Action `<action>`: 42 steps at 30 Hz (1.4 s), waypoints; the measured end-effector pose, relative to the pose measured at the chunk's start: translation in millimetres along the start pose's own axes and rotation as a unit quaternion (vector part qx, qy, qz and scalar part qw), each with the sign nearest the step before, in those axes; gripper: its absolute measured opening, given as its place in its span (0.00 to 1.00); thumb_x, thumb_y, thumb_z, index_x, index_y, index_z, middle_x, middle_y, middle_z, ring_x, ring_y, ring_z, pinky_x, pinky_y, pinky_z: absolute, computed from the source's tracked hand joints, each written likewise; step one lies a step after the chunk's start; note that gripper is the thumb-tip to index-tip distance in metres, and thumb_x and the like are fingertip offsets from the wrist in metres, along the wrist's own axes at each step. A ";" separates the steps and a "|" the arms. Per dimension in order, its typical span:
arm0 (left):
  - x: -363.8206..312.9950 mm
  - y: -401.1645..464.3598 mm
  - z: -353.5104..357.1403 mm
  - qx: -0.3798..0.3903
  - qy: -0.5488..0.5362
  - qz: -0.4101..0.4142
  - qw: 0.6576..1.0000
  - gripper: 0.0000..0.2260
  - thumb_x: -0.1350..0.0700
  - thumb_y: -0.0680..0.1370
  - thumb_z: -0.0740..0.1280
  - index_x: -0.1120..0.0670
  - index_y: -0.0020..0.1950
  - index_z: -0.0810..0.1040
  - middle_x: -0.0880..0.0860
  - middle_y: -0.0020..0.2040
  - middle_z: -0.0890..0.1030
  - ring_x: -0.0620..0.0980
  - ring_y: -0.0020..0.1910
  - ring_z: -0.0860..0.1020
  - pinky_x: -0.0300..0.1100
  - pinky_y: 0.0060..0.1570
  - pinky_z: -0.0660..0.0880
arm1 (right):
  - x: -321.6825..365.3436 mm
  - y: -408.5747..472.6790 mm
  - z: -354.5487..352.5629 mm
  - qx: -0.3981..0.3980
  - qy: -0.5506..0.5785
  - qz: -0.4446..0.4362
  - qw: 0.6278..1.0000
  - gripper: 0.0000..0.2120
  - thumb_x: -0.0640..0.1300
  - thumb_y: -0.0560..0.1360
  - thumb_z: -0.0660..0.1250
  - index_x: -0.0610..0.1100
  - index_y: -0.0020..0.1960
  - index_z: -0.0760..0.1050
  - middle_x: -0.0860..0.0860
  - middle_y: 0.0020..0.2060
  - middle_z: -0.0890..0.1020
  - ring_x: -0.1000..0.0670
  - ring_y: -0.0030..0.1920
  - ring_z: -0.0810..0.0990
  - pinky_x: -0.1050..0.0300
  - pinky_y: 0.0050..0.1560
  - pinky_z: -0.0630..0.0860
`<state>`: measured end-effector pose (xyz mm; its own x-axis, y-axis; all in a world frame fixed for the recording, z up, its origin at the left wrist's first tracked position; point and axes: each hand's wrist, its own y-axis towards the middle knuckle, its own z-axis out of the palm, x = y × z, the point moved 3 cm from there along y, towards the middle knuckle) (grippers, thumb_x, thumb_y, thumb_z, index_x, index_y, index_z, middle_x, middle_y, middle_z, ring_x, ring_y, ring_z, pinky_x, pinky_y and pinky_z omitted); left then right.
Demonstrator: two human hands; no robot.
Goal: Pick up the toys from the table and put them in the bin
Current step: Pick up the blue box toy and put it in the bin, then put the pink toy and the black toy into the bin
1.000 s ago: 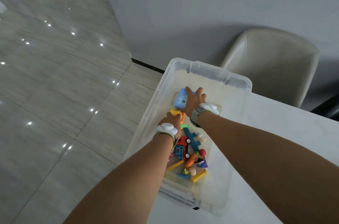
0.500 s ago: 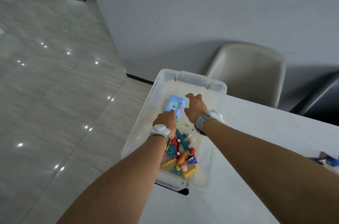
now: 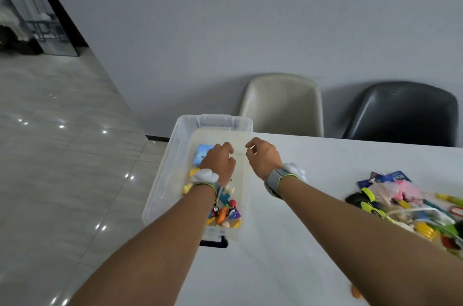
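Clear plastic bin (image 3: 162,180) at the white table's (image 3: 288,243) left end holds small colourful toys (image 3: 224,213). Your left hand (image 3: 219,160) hovers over it, your right hand (image 3: 263,155) just beside it, both loosely curled, empty. More mixed toys (image 3: 400,208) lie well right of the bin.

hands (image 3: 240,160) risen from bin (image 3: 165,180), seemingly empty

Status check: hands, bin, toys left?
Left hand and right hand empty, loosely curled over bin. Toy pile remains on table. Nothing blocking.
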<state>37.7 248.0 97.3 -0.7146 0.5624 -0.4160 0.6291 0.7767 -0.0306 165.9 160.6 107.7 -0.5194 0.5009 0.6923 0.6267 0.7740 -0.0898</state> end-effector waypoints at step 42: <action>-260.3 -97.6 301.5 0.346 0.195 0.090 0.913 0.43 0.45 0.79 0.66 0.43 0.81 0.37 0.62 0.79 0.50 0.64 0.77 0.52 0.63 0.72 0.60 | -374.2 -206.9 -88.2 0.098 -0.115 0.288 0.946 0.36 0.68 0.67 0.69 0.52 0.68 0.63 0.45 0.58 0.72 0.40 0.52 0.78 0.52 0.47 0.75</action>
<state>254.4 -59.7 -65.4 -0.5497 0.8267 -0.1197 0.6937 0.3720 -0.6168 281.9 -221.1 -69.6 -0.2520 0.9146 0.3163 0.7365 0.3933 -0.5504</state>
